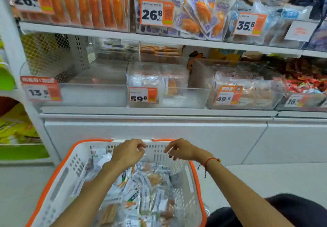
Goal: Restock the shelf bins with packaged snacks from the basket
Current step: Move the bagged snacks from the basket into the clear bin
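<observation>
Overhead, shelf bins [166, 88]; left hand [128, 153], right hand [180, 149] loosely curled, empty, above basket [58, 179].

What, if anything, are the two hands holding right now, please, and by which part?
Nothing: left hand and right hand hover over the basket, fingers loosely curled.

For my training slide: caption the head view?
Both hands, left and right, hover empty over the snack-filled basket below clear shelf bins.
</observation>
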### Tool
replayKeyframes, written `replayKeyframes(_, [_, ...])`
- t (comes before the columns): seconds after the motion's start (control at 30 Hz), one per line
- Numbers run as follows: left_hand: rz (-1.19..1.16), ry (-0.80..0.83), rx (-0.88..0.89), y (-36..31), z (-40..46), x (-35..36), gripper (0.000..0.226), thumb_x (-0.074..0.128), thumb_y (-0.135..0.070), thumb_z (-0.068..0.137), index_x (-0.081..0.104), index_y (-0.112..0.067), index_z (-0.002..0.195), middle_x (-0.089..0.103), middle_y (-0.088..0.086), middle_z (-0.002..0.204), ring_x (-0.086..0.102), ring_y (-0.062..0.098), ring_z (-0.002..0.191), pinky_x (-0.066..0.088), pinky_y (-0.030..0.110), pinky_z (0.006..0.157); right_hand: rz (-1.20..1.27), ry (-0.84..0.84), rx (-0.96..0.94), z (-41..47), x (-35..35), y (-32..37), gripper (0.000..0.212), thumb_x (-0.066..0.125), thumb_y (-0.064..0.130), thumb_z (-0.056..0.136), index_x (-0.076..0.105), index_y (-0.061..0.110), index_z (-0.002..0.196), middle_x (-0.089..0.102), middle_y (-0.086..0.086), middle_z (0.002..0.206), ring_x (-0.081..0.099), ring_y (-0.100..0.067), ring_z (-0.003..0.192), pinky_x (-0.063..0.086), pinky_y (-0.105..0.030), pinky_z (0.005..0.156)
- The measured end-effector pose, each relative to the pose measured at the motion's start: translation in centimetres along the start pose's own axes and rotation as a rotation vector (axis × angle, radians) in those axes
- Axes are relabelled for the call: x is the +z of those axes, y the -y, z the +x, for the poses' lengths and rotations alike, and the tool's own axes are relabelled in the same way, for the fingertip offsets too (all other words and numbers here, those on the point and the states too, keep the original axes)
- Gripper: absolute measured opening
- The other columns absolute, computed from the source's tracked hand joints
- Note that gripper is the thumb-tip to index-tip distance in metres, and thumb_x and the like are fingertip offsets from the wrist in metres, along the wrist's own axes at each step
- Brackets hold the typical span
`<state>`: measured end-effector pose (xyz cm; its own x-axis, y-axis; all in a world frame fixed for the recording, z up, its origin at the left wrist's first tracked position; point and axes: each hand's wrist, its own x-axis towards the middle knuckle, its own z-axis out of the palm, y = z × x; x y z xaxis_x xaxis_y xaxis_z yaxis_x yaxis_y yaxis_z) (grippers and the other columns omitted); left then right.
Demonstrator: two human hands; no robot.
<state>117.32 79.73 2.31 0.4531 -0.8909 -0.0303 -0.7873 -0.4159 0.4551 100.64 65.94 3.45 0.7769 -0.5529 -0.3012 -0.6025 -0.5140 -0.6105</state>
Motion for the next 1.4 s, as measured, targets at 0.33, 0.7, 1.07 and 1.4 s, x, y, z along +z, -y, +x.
replayKeyframes(0.33, [-0.066,0.357,-0.191,7.9,-0.1,11.1,0.031,0.041,-0.026,0.097,0.056,-0.029,0.124,0.053,-0.006,0.135,0.056,0.018,0.113,0.047,0.031,0.092,0.054,0.209,0.205,4.1,11.3,-5.1,0.026,0.049,0.003,0.093,0.066,0.003,0.112,0.066,-0.014,0.103,0.055,-0.010,0.068,0.052,-0.025,0.076])
replayKeyframes(0.7, [-0.126,0.379,-0.310,8.2,-1.0,19.1,0.039,0.058,-0.038,0.090,0.047,-0.019,0.121,0.060,-0.003,0.115,0.060,0.019,0.102,0.046,0.032,0.084,-0.265,0.152,0.320,5.7,19.6,-11.2,0.074,0.060,0.009,0.083,0.018,0.006,0.143,0.025,-0.017,0.145,0.040,-0.035,0.126,0.044,-0.039,0.097])
replayKeyframes(1.07, [-0.494,0.309,-0.286,8.7,-0.8,18.9,0.013,0.048,-0.024,0.098,0.049,-0.017,0.108,0.055,0.004,0.115,0.053,0.023,0.111,0.042,0.034,0.090,-0.063,0.016,0.153,5.4,17.1,-11.4,0.013,0.064,0.014,0.083,0.058,0.017,0.095,0.066,-0.004,0.094,0.057,-0.020,0.091,0.049,-0.035,0.082])
replayKeyframes(1.4, [-0.863,0.414,-0.424,6.9,-0.4,14.6,0.033,0.022,-0.026,0.104,0.051,-0.013,0.111,0.057,0.010,0.112,0.057,0.017,0.099,0.050,0.032,0.083,0.148,-0.090,-0.005,6.0,13.3,-7.3,0.022,0.071,0.012,0.081,0.063,0.015,0.101,0.051,0.009,0.088,0.051,-0.014,0.078,0.047,-0.029,0.076])
